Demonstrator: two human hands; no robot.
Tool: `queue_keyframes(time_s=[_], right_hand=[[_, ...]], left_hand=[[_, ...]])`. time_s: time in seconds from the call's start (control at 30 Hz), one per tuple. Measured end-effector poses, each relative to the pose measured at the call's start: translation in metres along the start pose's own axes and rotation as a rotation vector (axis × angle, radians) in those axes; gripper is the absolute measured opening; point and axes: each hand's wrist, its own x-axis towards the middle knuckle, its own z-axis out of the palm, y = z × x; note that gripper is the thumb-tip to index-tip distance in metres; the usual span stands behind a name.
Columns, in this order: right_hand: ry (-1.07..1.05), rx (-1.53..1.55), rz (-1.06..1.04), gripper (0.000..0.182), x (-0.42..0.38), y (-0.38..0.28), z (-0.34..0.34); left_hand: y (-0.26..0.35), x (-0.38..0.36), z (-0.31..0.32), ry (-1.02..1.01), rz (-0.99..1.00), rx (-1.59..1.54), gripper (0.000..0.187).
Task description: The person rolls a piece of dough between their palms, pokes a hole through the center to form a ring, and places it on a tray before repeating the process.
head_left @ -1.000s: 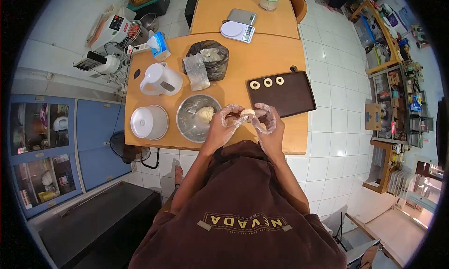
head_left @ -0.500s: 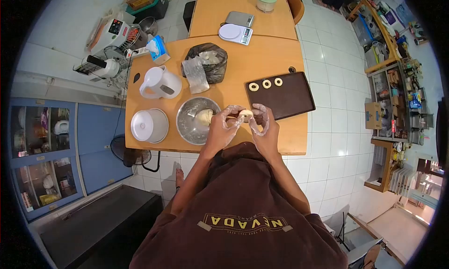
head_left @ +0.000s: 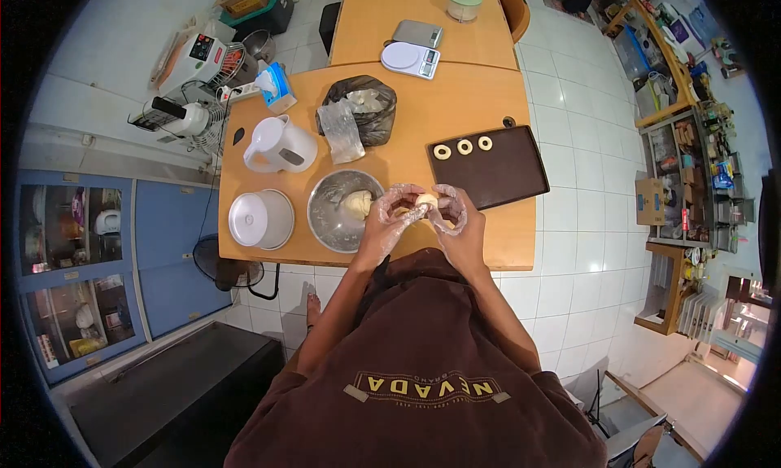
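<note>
Between my two floury hands is a small pale piece of dough (head_left: 426,200), held above the table's front edge. My left hand (head_left: 392,216) pinches it from the left, and my right hand (head_left: 452,216) grips its other side with curled fingers. Part of the dough is hidden by the fingertips. Just left of my hands, a steel bowl (head_left: 324,234) contains a larger lump of dough (head_left: 356,205). On the right lies a dark baking tray (head_left: 496,177) with three dough rings (head_left: 464,146) in a row near its far edge.
A white lidded tub (head_left: 260,219) and a white electric kettle (head_left: 281,144) stand left of the bowl. Behind it sit a dark plastic bag (head_left: 378,118) and a tissue box (head_left: 277,88). Farther back are a white kitchen scale (head_left: 404,59) and a green-lidded container (head_left: 464,2).
The piece of dough has turned between my fingers; its ring-like opening, visible before, no longer shows clearly. Both hands have stayed in nearly the same place.
</note>
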Motion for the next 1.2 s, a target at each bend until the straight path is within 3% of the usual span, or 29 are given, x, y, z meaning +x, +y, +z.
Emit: queue_keyframes(time_s=[0.2, 0.3, 0.4, 0.5, 0.7, 1.0, 1.1, 1.2], right_hand=[[0.028, 0.073, -0.053, 0.032, 0.0, 0.022, 0.005], [-0.019, 0.275, -0.02, 0.029, 0.002, 0.026, 0.004], [-0.072, 0.393, 0.125, 0.027, 0.002, 0.018, -0.001], [-0.016, 0.372, 0.112, 0.029, 0.004, 0.018, 0.0], [-0.087, 0.424, 0.287, 0.033, 0.006, 0.015, -0.012], [-0.187, 0.424, 0.242, 0.036, 0.005, 0.013, -0.009], [-0.25, 0.418, 0.271, 0.035, 0.007, 0.0, -0.012], [-0.219, 0.47, 0.238, 0.033, 0.007, 0.006, -0.011]], left_hand=[[0.0, 0.004, 0.005, -0.002, 0.029, 0.088, 0.031], [-0.004, 0.005, 0.005, 0.096, 0.103, 0.091, 0.027], [-0.004, 0.009, -0.003, 0.032, 0.214, 0.29, 0.028], [0.008, 0.005, 0.0, -0.041, 0.148, 0.25, 0.028], [0.007, 0.006, -0.008, -0.019, 0.167, 0.44, 0.026], [0.001, 0.007, -0.015, -0.047, -0.062, 0.036, 0.041], [0.001, 0.007, -0.018, -0.016, -0.19, -0.407, 0.044], [0.009, 0.001, -0.013, 0.001, -0.221, -0.638, 0.048]])
